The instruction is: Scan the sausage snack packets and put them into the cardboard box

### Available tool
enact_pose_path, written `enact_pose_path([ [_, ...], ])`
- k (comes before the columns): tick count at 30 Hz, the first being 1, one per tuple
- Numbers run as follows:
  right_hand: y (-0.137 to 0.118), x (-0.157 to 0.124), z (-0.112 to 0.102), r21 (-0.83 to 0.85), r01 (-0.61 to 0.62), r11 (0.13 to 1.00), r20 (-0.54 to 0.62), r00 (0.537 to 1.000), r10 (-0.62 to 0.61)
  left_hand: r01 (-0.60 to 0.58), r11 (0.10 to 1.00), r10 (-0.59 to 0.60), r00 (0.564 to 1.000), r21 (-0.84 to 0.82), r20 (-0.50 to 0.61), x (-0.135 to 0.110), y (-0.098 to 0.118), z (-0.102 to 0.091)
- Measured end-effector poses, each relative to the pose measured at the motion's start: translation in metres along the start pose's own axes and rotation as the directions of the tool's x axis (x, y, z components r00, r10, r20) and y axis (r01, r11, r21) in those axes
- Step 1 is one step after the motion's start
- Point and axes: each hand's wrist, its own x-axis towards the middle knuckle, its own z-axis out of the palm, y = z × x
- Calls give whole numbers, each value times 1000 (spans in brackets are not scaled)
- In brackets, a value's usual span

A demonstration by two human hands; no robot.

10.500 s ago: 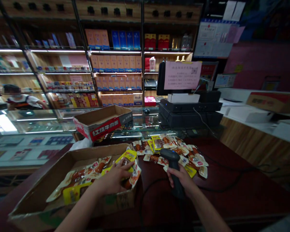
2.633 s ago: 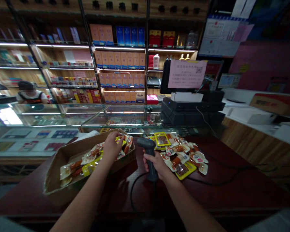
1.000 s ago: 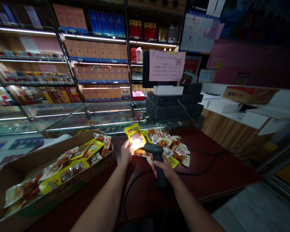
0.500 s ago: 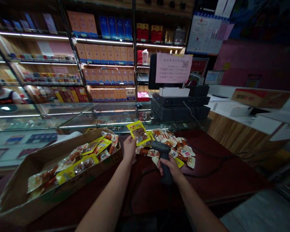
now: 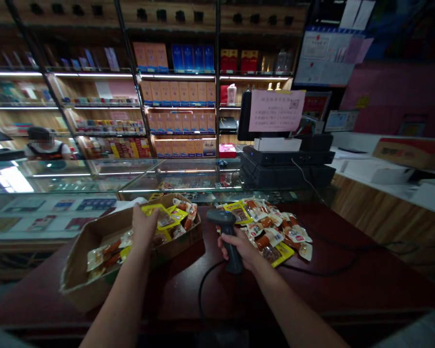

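Observation:
My left hand (image 5: 144, 226) is over the cardboard box (image 5: 70, 270), closed on the edge of a yellow snack packet (image 5: 162, 217). Under it, more yellow packets and clear-wrapped sausages (image 5: 112, 247) lie in the box; my hand and forearm hide part of them. My right hand (image 5: 239, 244) is wrapped round the handle of a dark barcode scanner (image 5: 222, 218), held upright with its head pointing left. Just beyond the scanner spreads a pile of wrapped sausages (image 5: 266, 223), with a yellow packet (image 5: 239, 212) at its left end and another yellow packet (image 5: 277, 253) at its near side.
The dark red table (image 5: 188, 295) bears the box, the pile and a black cable (image 5: 203, 285). Behind it stand a glass counter (image 5: 188, 169) and a monitor with a pink sheet (image 5: 275, 111). At the far left, a person (image 5: 47, 147) is behind the counter, near lit shelves.
My left hand has carried the yellow packet leftward from beside the pile to above the box. My right hand and the scanner have shifted slightly left. The view has turned left.

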Motion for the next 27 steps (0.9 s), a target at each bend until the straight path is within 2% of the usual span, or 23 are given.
enact_pose_path([
  [2,1,1,5,-4,-1,1000,-10,1000,1,-81,994,86,993,71,-76,-3,6,-6],
  [5,2,1,1,-17,13,1000,-55,998,-14,-269,962,266,962,-54,-61,-26,25,0],
  [8,0,-2,-14,-22,40,999,-121,992,-42,-393,888,417,907,-238,57,-64,44,21],
  [10,-2,-6,-28,-17,69,997,-173,982,-71,-375,861,458,865,-342,206,-89,51,43],
  [13,-5,-15,-50,-7,135,991,-256,957,-132,-243,910,379,817,-337,434,-115,50,83],
  [16,-3,-24,-71,-36,184,982,-345,920,-185,-194,974,225,786,-116,576,-126,41,122],
  [19,4,-30,-88,-60,215,975,-399,890,-221,-240,966,129,765,95,630,-127,36,152],
  [22,10,-33,-97,-35,269,963,-425,868,-258,-231,932,-2,768,279,641,-130,39,174],
  [24,12,-33,-99,-26,273,962,-426,867,-258,-216,899,-89,763,382,641,-132,42,186],
  [27,12,-32,-97,-42,247,968,-411,879,-242,-215,867,-148,750,449,645,-136,43,201],
])
